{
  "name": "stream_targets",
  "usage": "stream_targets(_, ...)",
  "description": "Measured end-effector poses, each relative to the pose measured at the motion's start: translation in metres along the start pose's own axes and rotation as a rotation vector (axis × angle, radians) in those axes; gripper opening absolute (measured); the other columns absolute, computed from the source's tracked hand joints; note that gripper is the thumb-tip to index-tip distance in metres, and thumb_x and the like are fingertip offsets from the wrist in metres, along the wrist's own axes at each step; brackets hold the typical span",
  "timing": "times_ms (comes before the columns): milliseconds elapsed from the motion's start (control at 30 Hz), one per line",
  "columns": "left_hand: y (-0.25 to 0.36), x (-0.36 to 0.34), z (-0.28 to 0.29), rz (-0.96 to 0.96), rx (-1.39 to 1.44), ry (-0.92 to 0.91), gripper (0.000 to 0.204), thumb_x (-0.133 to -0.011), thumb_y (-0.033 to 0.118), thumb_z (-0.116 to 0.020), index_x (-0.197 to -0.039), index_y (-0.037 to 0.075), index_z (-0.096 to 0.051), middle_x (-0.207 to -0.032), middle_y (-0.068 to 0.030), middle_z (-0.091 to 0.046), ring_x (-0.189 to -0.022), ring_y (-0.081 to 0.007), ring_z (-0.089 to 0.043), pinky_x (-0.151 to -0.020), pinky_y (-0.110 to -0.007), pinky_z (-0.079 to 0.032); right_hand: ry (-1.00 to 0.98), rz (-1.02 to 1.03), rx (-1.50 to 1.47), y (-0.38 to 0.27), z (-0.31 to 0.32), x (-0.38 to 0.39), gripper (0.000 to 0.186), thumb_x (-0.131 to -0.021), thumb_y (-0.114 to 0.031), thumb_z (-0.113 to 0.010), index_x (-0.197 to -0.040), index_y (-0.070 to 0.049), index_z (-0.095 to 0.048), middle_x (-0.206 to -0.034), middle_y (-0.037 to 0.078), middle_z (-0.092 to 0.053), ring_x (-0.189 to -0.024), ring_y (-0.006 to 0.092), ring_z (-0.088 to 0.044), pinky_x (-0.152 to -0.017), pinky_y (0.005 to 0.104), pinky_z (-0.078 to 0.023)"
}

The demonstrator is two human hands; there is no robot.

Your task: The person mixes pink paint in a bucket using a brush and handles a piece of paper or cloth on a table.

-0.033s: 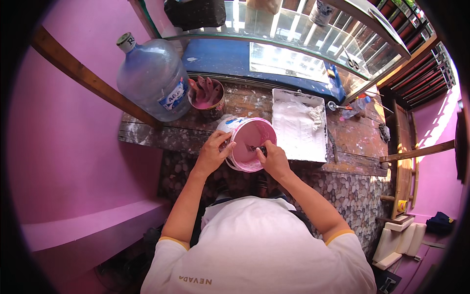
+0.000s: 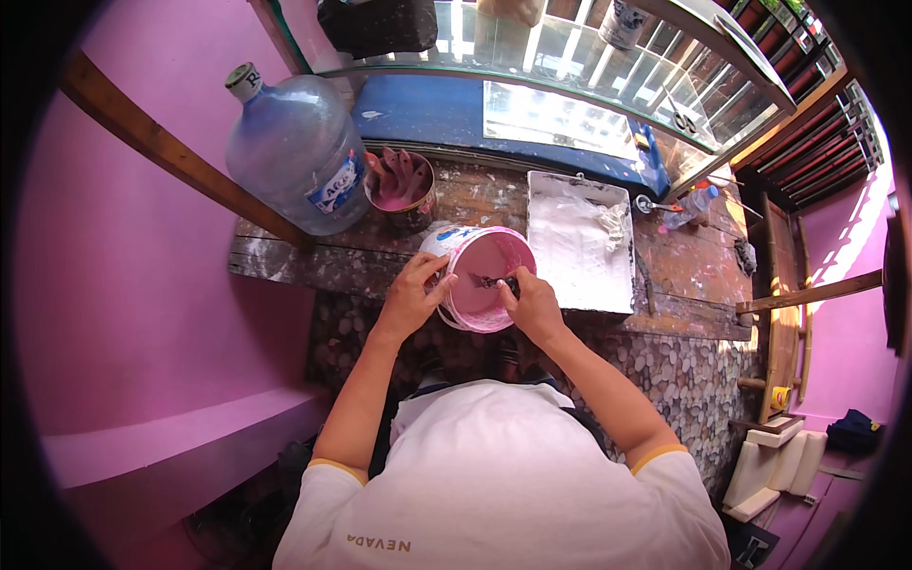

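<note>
A white bucket (image 2: 516,249) is tilted toward me at the front edge of the wooden table, its inside coated pink. Pink paint (image 2: 481,260) fills its lower part. My left hand (image 2: 408,294) grips the bucket's left side, thumb at the rim. Closed around the dark handle of a small tool (image 2: 488,282), my right hand (image 2: 534,306) reaches over the right rim. The tool's end touches or dips into the paint; its exact kind is hard to make out.
A white paint tray (image 2: 579,252) lies right of the bucket. Behind it on the left stand a paint-stained can (image 2: 410,218) holding pink-smeared gloves and a large water jug (image 2: 296,142). A plastic bottle (image 2: 692,208) lies at the right. A glass case (image 2: 560,52) rises behind the wooden table (image 2: 332,259).
My right hand and the tool have shifted slightly up and left inside the bucket, showing more of the tool. My left hand keeps its hold.
</note>
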State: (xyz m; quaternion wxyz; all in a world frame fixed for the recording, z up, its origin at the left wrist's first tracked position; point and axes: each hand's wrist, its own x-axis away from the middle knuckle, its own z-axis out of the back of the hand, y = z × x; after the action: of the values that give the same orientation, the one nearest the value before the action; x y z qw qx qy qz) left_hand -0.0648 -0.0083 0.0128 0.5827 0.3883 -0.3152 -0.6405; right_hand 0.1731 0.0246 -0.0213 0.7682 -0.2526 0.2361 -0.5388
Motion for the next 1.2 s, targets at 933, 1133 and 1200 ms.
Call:
stream_targets(933, -0.006, 0.000, -0.001, -0.008, 0.037, 0.026, 0.038, -0.092, 0.023, -0.073, -0.120, -0.002, -0.067, -0.109, -0.0121, -0.063, -0.094, -0.0234, -0.064, -0.083, -0.032, -0.051, 0.022, -0.168, -0.103, 0.017, -0.001, -0.001, 0.025, -0.090, -0.022, -0.070, -0.092, 0.003, -0.065, -0.074, 0.022, -0.067, -0.070, 0.0384, -0.068, -0.067, 0.0436, -0.055)
stream_targets(1133, -0.012, 0.000, 0.005, 0.005, 0.013, 0.034, 0.038, -0.092, 0.023, -0.073, -0.120, -0.002, -0.067, -0.110, -0.0127, -0.063, -0.097, -0.0251, -0.065, -0.085, -0.033, -0.051, -0.056, -0.418, -0.434, 0.025, 0.021, -0.010, 0.030, -0.095, -0.025, -0.069, -0.096, 0.005, -0.066, -0.072, 0.012, -0.069, -0.057, 0.0165, -0.065, -0.055, 0.0313, -0.053)
stream_targets(1200, -0.011, 0.000, 0.006, -0.013, 0.003, 0.047, 0.038, -0.092, 0.023, -0.073, -0.120, -0.002, -0.067, -0.110, -0.0123, -0.063, -0.098, -0.0237, -0.064, -0.085, -0.032, -0.051, -0.062, -0.449, -0.521, 0.017, 0.038, -0.012, 0.026, -0.099, -0.023, -0.066, -0.100, 0.004, -0.066, -0.074, 0.008, -0.070, -0.059, 0.0112, -0.064, -0.053, 0.0251, -0.052)
